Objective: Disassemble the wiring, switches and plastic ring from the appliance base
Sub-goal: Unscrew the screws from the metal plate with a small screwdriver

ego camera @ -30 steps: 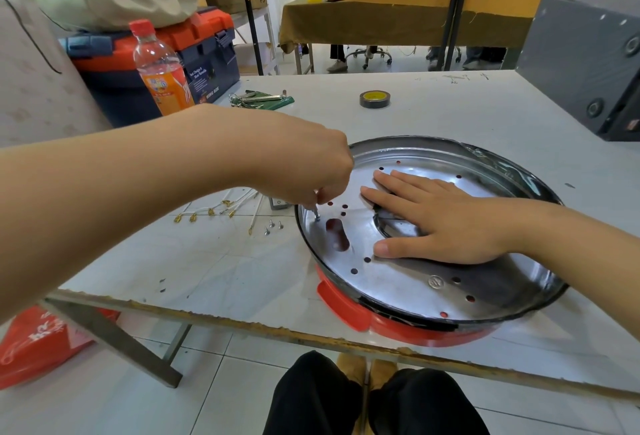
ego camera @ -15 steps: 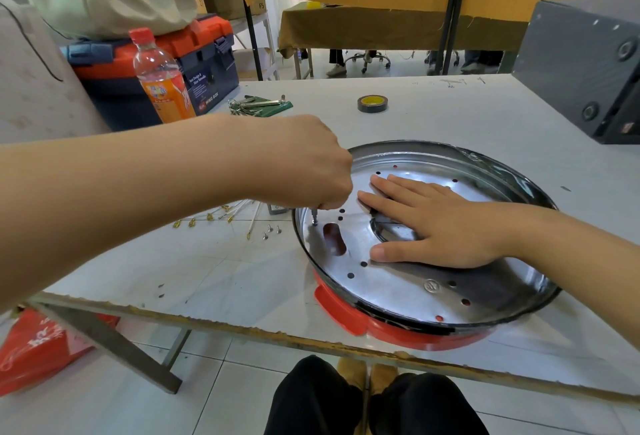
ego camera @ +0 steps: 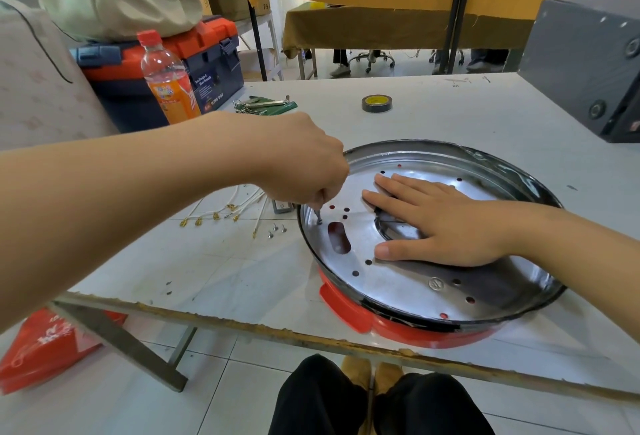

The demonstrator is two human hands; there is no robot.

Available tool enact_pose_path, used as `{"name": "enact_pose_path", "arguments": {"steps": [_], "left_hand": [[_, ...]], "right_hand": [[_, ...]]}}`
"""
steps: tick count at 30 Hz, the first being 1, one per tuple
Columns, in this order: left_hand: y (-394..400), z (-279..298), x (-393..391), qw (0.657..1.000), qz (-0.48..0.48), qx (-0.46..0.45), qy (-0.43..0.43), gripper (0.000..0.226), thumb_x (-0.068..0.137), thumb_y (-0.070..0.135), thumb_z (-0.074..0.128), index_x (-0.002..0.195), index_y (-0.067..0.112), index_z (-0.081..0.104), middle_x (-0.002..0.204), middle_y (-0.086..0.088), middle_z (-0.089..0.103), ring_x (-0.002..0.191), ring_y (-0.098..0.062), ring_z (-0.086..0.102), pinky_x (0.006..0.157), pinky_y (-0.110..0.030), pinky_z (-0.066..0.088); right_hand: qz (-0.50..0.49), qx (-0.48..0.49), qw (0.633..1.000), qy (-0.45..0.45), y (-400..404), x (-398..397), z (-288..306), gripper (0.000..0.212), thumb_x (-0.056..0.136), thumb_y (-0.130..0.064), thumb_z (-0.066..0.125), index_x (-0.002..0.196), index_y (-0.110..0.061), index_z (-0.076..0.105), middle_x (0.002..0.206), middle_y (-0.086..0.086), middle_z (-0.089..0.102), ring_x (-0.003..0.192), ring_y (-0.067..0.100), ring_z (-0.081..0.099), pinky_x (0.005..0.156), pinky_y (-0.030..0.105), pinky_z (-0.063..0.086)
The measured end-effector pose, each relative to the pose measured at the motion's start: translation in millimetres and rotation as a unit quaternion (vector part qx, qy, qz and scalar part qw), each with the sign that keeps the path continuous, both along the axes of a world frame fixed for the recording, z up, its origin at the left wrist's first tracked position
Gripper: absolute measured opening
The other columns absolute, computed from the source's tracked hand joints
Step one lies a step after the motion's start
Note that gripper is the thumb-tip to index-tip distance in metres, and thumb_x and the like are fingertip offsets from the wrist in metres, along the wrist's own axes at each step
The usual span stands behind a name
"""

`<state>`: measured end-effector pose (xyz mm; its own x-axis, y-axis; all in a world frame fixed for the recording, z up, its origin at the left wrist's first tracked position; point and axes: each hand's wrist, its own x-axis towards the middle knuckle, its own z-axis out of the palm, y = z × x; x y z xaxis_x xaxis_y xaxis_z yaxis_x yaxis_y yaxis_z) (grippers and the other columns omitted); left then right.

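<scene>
The appliance base [ego camera: 346,308] is red plastic with a round perforated metal plate [ego camera: 408,282] on top, and it lies near the table's front edge. My left hand [ego camera: 301,164] reaches over the plate's left rim and pinches a small screw [ego camera: 318,218] that stands upright in the plate. My right hand [ego camera: 446,223] lies flat on the plate's middle, fingers straight, partly covering the centre opening. White wires with brass terminals [ego camera: 221,212], three loose screws [ego camera: 275,230] and a small switch part [ego camera: 282,206] lie on the table left of the base.
At the table's back are a roll of tape [ego camera: 376,103] and a green set of hex keys [ego camera: 266,105]. An orange drink bottle [ego camera: 169,84] and a toolbox [ego camera: 214,63] stand at the left. A grey box [ego camera: 588,63] fills the back right corner.
My left hand stays at the screw with only small shifts of its fingers, and more of the screw's shaft shows. My right hand stays flat on the plate.
</scene>
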<state>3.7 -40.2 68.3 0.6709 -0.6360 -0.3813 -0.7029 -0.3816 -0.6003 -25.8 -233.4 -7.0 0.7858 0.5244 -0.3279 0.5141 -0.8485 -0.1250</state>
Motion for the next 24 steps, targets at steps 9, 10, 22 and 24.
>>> {"name": "enact_pose_path", "arguments": {"steps": [9, 10, 22, 24], "left_hand": [[-5.0, -1.8, 1.9, 0.995, 0.091, -0.017, 0.042, 0.026, 0.096, 0.034, 0.048, 0.088, 0.015, 0.063, 0.074, 0.002, 0.053, 0.059, -0.014, 0.046, 0.051, -0.024, 0.03], [-5.5, -3.5, 0.4, 0.996, 0.088, -0.014, 0.031, 0.026, 0.097, 0.034, 0.047, 0.086, 0.014, 0.06, 0.072, 0.003, 0.049, 0.058, -0.013, 0.043, 0.05, -0.025, 0.029], [-5.3, 2.0, -1.7, 0.999, -0.039, -0.029, -0.006, 0.035, 0.082, 0.004, 0.057, 0.061, 0.024, 0.038, 0.072, 0.002, 0.041, 0.064, -0.019, 0.048, 0.05, -0.028, 0.035], [-8.2, 2.5, 0.1, 0.998, -0.054, -0.02, -0.017, 0.037, 0.08, 0.005, 0.061, 0.059, 0.023, 0.037, 0.07, 0.004, 0.042, 0.064, -0.019, 0.048, 0.05, -0.027, 0.035]], "right_hand": [[-0.001, -0.001, 1.0, 0.0, 0.8, -1.5, 1.7, 0.095, 0.063, -0.082, 0.012, 0.145, -0.044, -0.018, 0.153, -0.016, -0.029, 0.141, 0.005, -0.025, 0.114, 0.031, -0.011], [-0.002, -0.001, 1.0, 0.0, 1.0, -1.8, 1.9, 0.095, 0.063, -0.082, 0.012, 0.145, -0.044, -0.017, 0.153, -0.016, -0.029, 0.141, 0.005, -0.025, 0.114, 0.032, -0.01], [-0.002, -0.002, 1.0, 0.0, 0.7, -1.4, 0.9, 0.097, 0.062, -0.082, 0.012, 0.146, -0.042, -0.017, 0.153, -0.014, -0.028, 0.141, 0.006, -0.025, 0.116, 0.033, -0.01], [-0.001, 0.0, 1.0, 0.0, 0.5, -1.2, 0.6, 0.098, 0.061, -0.083, 0.011, 0.146, -0.042, -0.017, 0.153, -0.014, -0.029, 0.141, 0.005, -0.025, 0.114, 0.032, -0.011]]}}
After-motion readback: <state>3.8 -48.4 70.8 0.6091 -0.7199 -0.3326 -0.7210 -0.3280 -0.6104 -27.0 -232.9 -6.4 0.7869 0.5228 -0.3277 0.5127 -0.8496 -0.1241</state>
